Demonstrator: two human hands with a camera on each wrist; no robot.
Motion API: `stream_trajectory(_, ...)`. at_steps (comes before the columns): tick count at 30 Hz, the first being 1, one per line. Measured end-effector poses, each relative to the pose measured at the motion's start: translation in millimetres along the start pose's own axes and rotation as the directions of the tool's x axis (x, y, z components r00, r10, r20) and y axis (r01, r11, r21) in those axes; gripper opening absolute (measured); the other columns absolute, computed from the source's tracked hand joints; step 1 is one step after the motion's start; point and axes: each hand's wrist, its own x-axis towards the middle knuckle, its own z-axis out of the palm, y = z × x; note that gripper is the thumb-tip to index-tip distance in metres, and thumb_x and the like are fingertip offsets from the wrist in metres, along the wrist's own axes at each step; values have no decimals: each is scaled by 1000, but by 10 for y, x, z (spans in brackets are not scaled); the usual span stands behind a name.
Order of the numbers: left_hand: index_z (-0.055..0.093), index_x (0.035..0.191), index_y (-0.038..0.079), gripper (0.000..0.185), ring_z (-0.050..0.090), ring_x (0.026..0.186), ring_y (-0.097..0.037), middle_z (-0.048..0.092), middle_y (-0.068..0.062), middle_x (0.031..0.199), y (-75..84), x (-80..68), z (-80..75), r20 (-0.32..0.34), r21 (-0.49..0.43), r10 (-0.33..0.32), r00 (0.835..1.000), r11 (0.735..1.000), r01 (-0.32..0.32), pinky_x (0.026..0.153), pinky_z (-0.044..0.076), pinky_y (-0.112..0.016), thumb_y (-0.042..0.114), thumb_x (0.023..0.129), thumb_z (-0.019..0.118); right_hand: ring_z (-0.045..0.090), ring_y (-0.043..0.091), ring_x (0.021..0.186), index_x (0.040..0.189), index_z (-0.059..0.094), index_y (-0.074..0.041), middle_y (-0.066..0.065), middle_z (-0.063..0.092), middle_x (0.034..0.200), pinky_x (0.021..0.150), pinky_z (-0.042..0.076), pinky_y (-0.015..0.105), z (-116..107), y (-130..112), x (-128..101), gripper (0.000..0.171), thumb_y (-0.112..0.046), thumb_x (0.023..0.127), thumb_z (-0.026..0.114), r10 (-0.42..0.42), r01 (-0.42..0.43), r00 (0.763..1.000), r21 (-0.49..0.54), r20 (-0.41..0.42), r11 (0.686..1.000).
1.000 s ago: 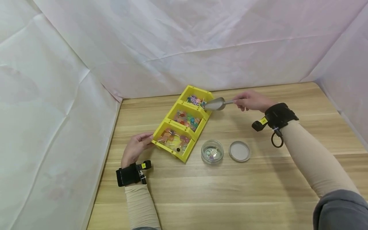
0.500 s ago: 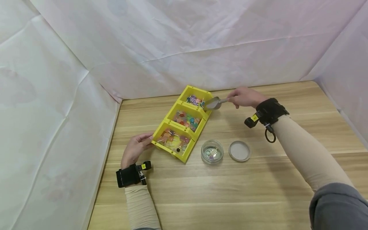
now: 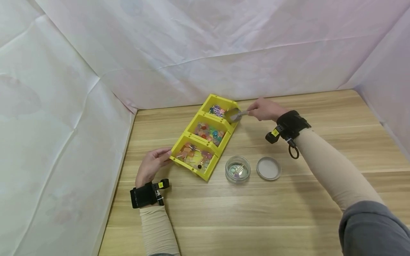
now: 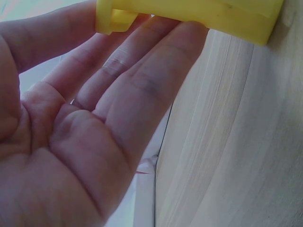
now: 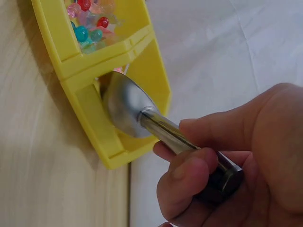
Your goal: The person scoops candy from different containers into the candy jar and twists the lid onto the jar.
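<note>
My right hand (image 3: 266,109) grips the handle of a metal scoop (image 5: 130,101), thumb on one side and fingers curled round the other. The scoop's bowl dips into the far compartment of a yellow three-part bin (image 3: 221,149), beside swirl lollipops (image 3: 216,110); its tip is hidden behind the bowl. My left hand (image 3: 152,165) holds the near left corner of the bin, thumb at the rim and longer fingers against the wall below (image 4: 142,80). Bead-like colourful pieces (image 3: 209,133) fill the middle compartment, while small stick candies (image 3: 189,152) lie in the near one.
An uncovered glass jar (image 3: 237,170) with a few small pieces at its bottom stands right of the bin. Its round lid (image 3: 268,168) lies beside it on the wooden table (image 3: 250,220). Pale cloth (image 3: 224,53) hangs behind and along both sides.
My right hand has moved left, taking the scoop from over the bin's far right edge down into the far compartment. My left hand stays at the bin's corner.
</note>
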Motion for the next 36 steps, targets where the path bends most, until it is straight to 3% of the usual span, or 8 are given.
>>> stream_trajectory(16,60,133,0,36,64,115,-27,58,-21,137,14,-52,-1,15,0,5,1000,1000,-5,99,55,-39,17,101,59,42,17,63,129,62,3,4,50,72,57,29,27,344,109,165,36,-19,105,47,41,-38,999,122,-27,992)
stream_trajectory(28,60,133,0,36,65,113,-26,58,-21,136,9,-84,-4,7,-5,-7,1000,1000,7,99,55,-39,16,101,59,32,17,61,125,60,7,3,35,72,59,25,28,471,251,268,32,-13,107,41,-12,25,999,342,-38,939)
stream_trajectory(36,61,132,0,35,66,112,-26,59,-21,135,19,-107,-10,-20,5,-9,1000,1000,9,97,56,-38,14,101,59,33,16,63,137,55,3,4,40,77,58,26,27,522,162,363,39,-18,107,43,-15,32,997,239,-75,971)
